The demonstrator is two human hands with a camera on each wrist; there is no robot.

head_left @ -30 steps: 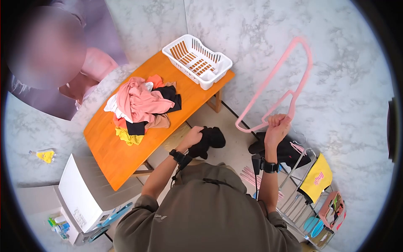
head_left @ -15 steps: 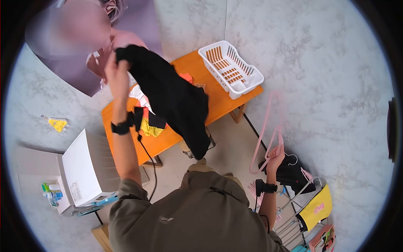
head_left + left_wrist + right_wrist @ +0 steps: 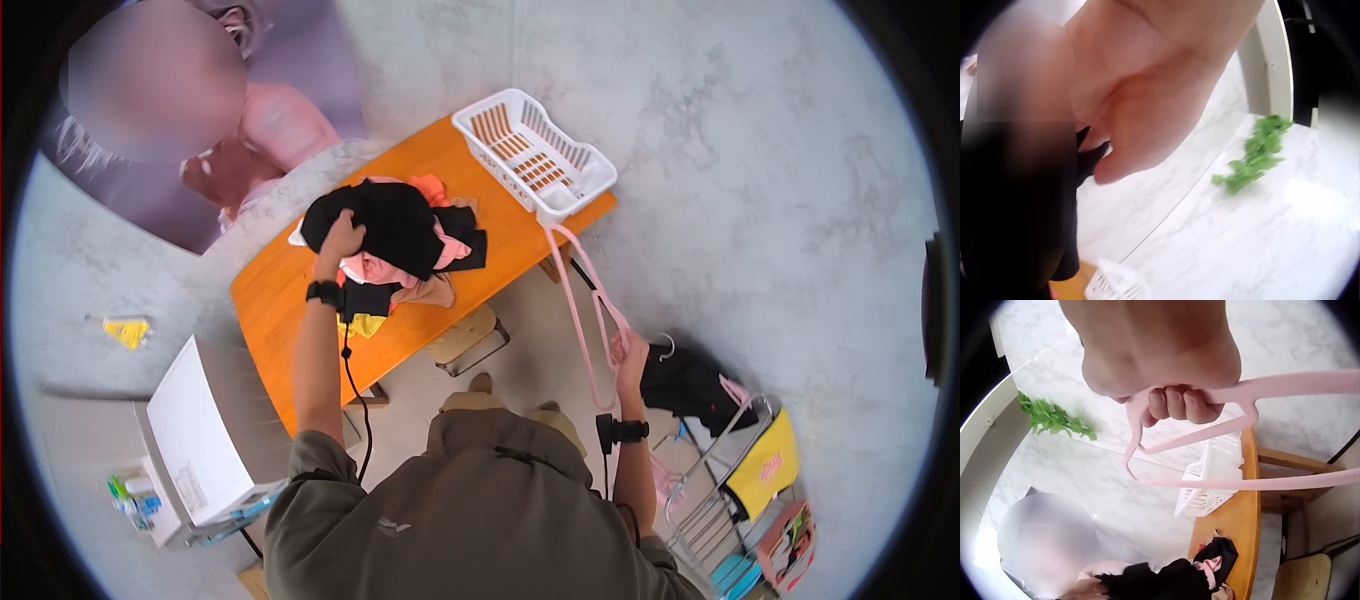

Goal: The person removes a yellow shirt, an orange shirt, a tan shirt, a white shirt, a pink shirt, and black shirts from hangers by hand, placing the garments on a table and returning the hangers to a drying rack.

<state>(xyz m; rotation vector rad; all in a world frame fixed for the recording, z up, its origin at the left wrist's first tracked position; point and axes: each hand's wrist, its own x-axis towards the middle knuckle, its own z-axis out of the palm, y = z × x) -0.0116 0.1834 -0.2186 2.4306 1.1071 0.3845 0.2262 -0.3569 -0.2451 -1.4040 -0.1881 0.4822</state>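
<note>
My left hand (image 3: 344,235) holds a black cloth garment (image 3: 400,232) over the clothes pile on the table. In the left wrist view, a bit of black fabric (image 3: 1092,161) is pinched between thumb and fingers, and the garment hangs down along the left side. Beneath it, part of the pile of clothes (image 3: 430,292) shows in pink, tan, yellow and orange; the rest is hidden. Off to the right, my right hand (image 3: 630,360) grips a pink clothes hanger (image 3: 1297,384), its fingers curled round the frame. The hanger points away from me, past the table's near corner.
A white slatted basket (image 3: 558,208) stands at the far right end of the orange table (image 3: 275,330). A folding stool (image 3: 465,338) is below. At right, a metal rack (image 3: 690,530) carries a yellow cloth (image 3: 765,468); black clothing (image 3: 690,388) hangs beside it. A white box (image 3: 195,440) stands left.
My left hand lifted the bunched black garment from in front of me, swung it up and left so it unfolded, then lowered it over the pile. The right hand dropped lower with the hanger.
</note>
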